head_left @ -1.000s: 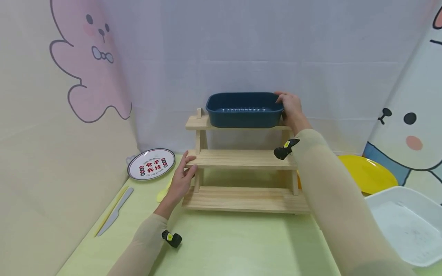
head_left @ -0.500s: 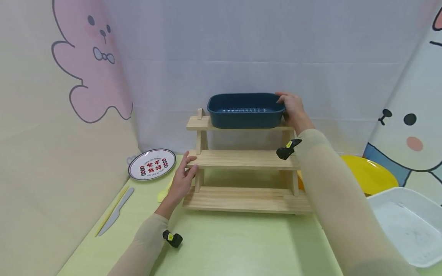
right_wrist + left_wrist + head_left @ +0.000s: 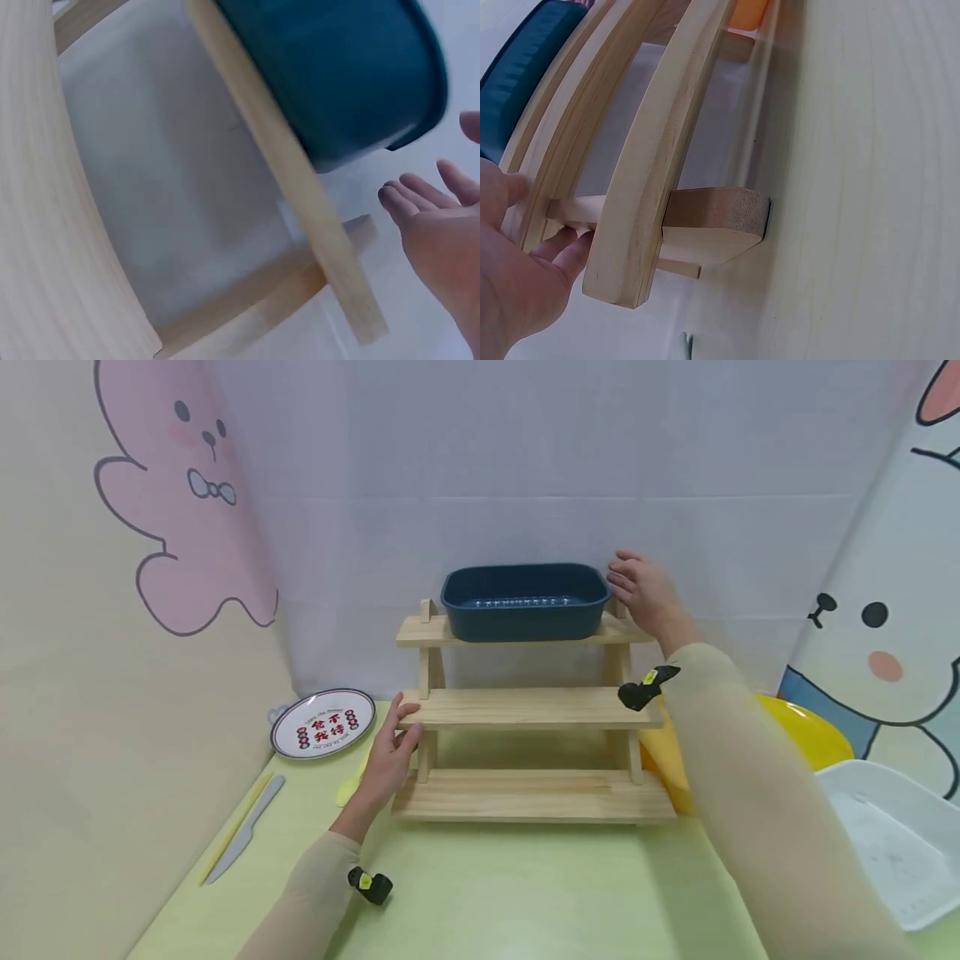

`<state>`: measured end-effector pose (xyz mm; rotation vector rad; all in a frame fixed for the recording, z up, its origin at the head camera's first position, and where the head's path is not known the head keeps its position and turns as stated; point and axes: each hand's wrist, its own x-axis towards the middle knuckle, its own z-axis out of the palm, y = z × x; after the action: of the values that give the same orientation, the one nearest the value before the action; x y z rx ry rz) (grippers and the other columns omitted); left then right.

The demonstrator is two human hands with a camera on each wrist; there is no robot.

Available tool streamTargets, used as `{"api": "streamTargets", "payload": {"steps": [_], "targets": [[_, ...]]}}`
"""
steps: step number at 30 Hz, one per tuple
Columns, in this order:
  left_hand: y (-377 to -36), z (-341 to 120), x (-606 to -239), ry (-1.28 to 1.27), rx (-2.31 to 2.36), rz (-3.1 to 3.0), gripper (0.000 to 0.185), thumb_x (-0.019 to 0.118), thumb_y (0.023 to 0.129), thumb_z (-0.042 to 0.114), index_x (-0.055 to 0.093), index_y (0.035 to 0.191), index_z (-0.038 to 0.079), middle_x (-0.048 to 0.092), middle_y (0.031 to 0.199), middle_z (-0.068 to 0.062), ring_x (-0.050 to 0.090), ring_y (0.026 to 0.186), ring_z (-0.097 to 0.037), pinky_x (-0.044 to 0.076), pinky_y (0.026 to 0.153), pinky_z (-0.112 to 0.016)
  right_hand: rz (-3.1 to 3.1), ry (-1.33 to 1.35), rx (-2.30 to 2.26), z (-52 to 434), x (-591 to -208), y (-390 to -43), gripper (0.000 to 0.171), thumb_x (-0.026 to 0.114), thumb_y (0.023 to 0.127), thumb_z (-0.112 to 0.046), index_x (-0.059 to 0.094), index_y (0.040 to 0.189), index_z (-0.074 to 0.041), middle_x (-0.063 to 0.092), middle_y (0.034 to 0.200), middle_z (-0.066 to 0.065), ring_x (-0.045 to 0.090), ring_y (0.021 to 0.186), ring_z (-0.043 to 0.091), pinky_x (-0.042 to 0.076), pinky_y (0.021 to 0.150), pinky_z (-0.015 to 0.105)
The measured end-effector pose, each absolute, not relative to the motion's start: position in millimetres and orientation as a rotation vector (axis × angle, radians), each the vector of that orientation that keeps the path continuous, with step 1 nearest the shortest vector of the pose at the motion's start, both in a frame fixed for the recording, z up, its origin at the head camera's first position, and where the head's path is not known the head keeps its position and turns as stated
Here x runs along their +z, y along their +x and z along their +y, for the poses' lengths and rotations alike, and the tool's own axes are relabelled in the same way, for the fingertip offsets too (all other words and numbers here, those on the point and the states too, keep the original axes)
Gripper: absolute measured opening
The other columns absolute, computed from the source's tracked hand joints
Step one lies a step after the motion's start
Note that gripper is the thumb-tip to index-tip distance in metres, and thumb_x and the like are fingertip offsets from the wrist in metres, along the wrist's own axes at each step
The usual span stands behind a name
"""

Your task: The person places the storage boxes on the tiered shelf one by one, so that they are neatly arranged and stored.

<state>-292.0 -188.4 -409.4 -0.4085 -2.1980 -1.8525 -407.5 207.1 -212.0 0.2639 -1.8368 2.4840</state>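
Observation:
A dark blue rectangular baking dish [image 3: 525,622] sits on the top tier of a three-tier wooden display stand [image 3: 525,706]. My left hand [image 3: 390,756] grips the left end of the middle tier, thumb on one side and fingers on the other, as the left wrist view shows around the wooden board [image 3: 630,165]. Just off the dish's right end is my right hand [image 3: 647,593], its fingers loosely bent and holding nothing. In the right wrist view a gap shows between that hand [image 3: 442,225] and the blue dish [image 3: 352,75].
Left of the stand lie a white plate with red lettering [image 3: 322,724], a grey knife [image 3: 247,831], a thin yellow stick [image 3: 236,828] and a yellow utensil [image 3: 347,792]. To the right are an orange item [image 3: 666,760], a yellow plate [image 3: 813,727] and a white tray [image 3: 892,852].
My right hand has let go of the baking dish's right end and moved slightly right, away from it. The dish stays on the top tier; my left hand keeps its hold on the stand.

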Motion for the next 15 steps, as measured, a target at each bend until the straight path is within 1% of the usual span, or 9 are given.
{"api": "streamTargets", "payload": {"steps": [1, 2, 3, 5, 8, 11, 15], "targets": [[-293, -188, -409, -0.415, -1.851, -2.195, 0.037, 0.048, 0.107, 0.018, 0.046, 0.142, 0.004, 0.007, 0.167, 0.004, 0.054, 0.120, -0.035, 0.049, 0.100, -0.030, -1.816, 0.254, 2.486, 210, -210, -404, 0.061, 0.044, 0.105, -0.011, 0.017, 0.160, -0.008, 0.018, 0.165, 0.010, 0.025, 0.148, 0.018, 0.028, 0.116, 0.024], [-293, -188, -409, -0.421, -1.854, -2.190, 0.037, 0.048, 0.107, 0.018, 0.046, 0.142, 0.004, 0.007, 0.167, 0.004, 0.053, 0.119, -0.035, 0.049, 0.100, -0.029, -1.773, 0.235, 2.496, 213, -209, -400, 0.060, 0.045, 0.105, -0.011, 0.019, 0.159, -0.007, 0.019, 0.165, 0.011, 0.023, 0.148, 0.020, 0.025, 0.118, 0.028], [-294, -188, -409, -0.423, -1.855, -2.188, 0.037, 0.048, 0.107, 0.018, 0.046, 0.142, 0.004, 0.007, 0.167, 0.004, 0.053, 0.119, -0.035, 0.049, 0.099, -0.028, -1.752, 0.216, 2.476, 215, -208, -395, 0.058, 0.045, 0.105, -0.010, 0.022, 0.159, -0.006, 0.022, 0.164, 0.012, 0.025, 0.148, 0.022, 0.024, 0.119, 0.030], [-294, -188, -409, -0.429, -1.861, -2.187, 0.038, 0.048, 0.107, 0.018, 0.045, 0.142, 0.003, 0.006, 0.167, 0.003, 0.053, 0.120, -0.035, 0.049, 0.099, -0.027, -1.749, 0.202, 2.391, 218, -206, -384, 0.054, 0.047, 0.104, -0.008, 0.029, 0.155, -0.003, 0.031, 0.159, 0.014, 0.033, 0.144, 0.023, 0.027, 0.118, 0.033], [-294, -188, -409, -0.433, -1.863, -2.195, 0.038, 0.048, 0.107, 0.017, 0.045, 0.142, 0.003, 0.005, 0.167, 0.003, 0.052, 0.124, -0.033, 0.048, 0.101, -0.028, -1.769, 0.265, 2.245, 221, -208, -358, 0.048, 0.049, 0.103, -0.005, 0.038, 0.149, 0.002, 0.045, 0.148, 0.013, 0.043, 0.134, 0.024, 0.032, 0.116, 0.035], [-296, -189, -407, -0.435, -1.850, -2.198, 0.037, 0.048, 0.107, 0.017, 0.045, 0.142, 0.003, 0.006, 0.167, 0.004, 0.052, 0.125, -0.033, 0.048, 0.102, -0.031, -1.779, 0.384, 2.129, 223, -214, -321, 0.043, 0.051, 0.102, -0.005, 0.044, 0.144, 0.002, 0.049, 0.141, 0.012, 0.045, 0.129, 0.022, 0.036, 0.113, 0.032], [-298, -188, -407, -0.444, -1.852, -2.191, 0.037, 0.047, 0.107, 0.017, 0.045, 0.142, 0.003, 0.006, 0.167, 0.002, 0.051, 0.126, -0.034, 0.046, 0.105, -0.035, -1.784, 0.480, 1.981, 229, -228, -265, 0.039, 0.053, 0.103, -0.007, 0.050, 0.141, -0.004, 0.049, 0.144, 0.014, 0.044, 0.132, 0.024, 0.040, 0.108, 0.024]]}}
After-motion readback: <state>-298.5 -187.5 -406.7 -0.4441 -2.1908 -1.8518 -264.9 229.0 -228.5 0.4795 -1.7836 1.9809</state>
